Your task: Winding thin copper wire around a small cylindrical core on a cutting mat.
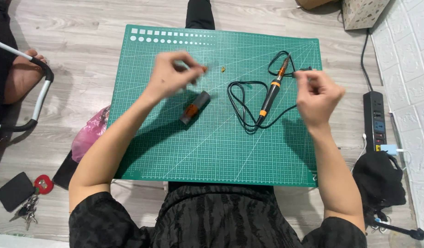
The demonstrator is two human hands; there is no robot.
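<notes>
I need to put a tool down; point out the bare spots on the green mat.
The near half of the cutting mat, below the dark cylinder and the soldering iron, is bare between the forearms. The far left corner is also free. It is crowded on the right, where the black cord loops by the right hand.

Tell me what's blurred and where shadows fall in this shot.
Head view: the left hand is smeared by motion blur, the right hand only slightly; the soldering iron and green cutting mat are sharp; soft arm shadows fall on the mat; no strong glare.
</notes>
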